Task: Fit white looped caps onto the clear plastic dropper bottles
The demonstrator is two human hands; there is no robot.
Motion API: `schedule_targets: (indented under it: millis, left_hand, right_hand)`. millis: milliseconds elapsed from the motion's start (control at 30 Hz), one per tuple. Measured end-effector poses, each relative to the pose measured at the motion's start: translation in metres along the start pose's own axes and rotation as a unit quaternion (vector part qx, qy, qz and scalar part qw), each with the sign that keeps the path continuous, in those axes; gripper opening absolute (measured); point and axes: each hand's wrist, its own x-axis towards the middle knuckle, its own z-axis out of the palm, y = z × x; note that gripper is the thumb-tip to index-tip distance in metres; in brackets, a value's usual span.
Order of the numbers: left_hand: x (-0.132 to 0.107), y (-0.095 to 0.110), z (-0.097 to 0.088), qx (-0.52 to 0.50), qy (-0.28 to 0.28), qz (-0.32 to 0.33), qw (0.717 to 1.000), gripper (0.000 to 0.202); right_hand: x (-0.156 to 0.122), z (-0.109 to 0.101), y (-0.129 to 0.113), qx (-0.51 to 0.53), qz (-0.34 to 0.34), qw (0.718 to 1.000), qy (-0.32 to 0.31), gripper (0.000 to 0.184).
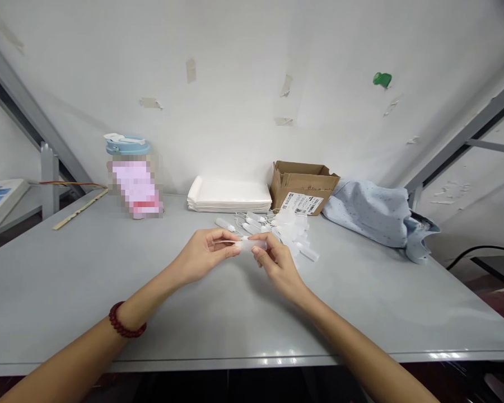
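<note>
Between my two hands, a small translucent white plastic tube (247, 244) is held level above the grey table (159, 313). My left hand (204, 253) is closed in a pinch at the tube's left end, where a thin white cord runs back under the fingers. With thumb and fingers, my right hand (279, 262) grips the right part of its body and hides some of it. Just beyond the hands lies a loose pile of similar white tubes (254, 225) with thin cords, mixed with clear plastic pieces (292, 226).
A stack of white sheets or bags (231, 196) lies at the back. Beside it stand an opened cardboard box (304, 187) and a bunched light-blue cloth (369, 210). Left are a blurred pink item (136, 187), a blue-lidded container (128, 145) and a thin strip (80, 209).
</note>
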Motion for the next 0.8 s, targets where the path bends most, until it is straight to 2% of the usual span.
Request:
schedule_targets:
  millis: [100,167,200,267,367,433,533,600,667,800]
  left_hand:
    - [-0.003,-0.003,0.010,0.126,0.047,0.149,0.980,0.013]
    - [-0.004,-0.003,0.014,0.182,0.063,0.197,0.961,0.013]
    - [-0.004,-0.003,0.015,0.192,0.066,0.194,0.960,0.013]
    - [-0.004,-0.001,0.015,0.174,0.058,0.148,0.972,0.015]
    - [-0.003,0.001,0.011,0.081,0.018,0.047,0.995,0.021]
    - [-0.003,0.002,0.008,0.026,-0.006,0.000,1.000,0.025]
    - [-0.004,0.002,0.006,0.017,-0.014,-0.005,1.000,0.024]
    - [-0.005,0.000,0.007,0.069,-0.007,0.042,0.997,0.019]
    - [-0.006,-0.004,0.010,0.155,0.003,0.122,0.980,0.015]
    - [-0.009,-0.014,0.017,0.301,0.018,0.282,0.911,0.014]
  right_hand:
    - [0.004,0.000,0.000,0.189,0.105,0.976,-0.028,0.026]
    - [0.006,0.000,-0.001,0.277,0.162,0.946,-0.048,0.029]
    - [0.006,0.000,-0.001,0.297,0.175,0.937,-0.051,0.031]
    - [0.006,-0.001,-0.001,0.290,0.165,0.941,-0.048,0.031]
    - [0.005,-0.001,-0.002,0.198,0.089,0.976,-0.032,0.028]
    - [0.003,-0.002,-0.002,0.127,0.046,0.990,-0.026,0.026]
    - [0.002,-0.001,-0.002,0.094,0.040,0.994,-0.023,0.023]
    - [0.003,-0.001,-0.003,0.120,0.066,0.990,-0.021,0.022]
    - [0.004,-0.001,-0.003,0.170,0.112,0.979,-0.024,0.022]
    - [0.007,-0.004,-0.004,0.273,0.211,0.937,-0.045,0.026]
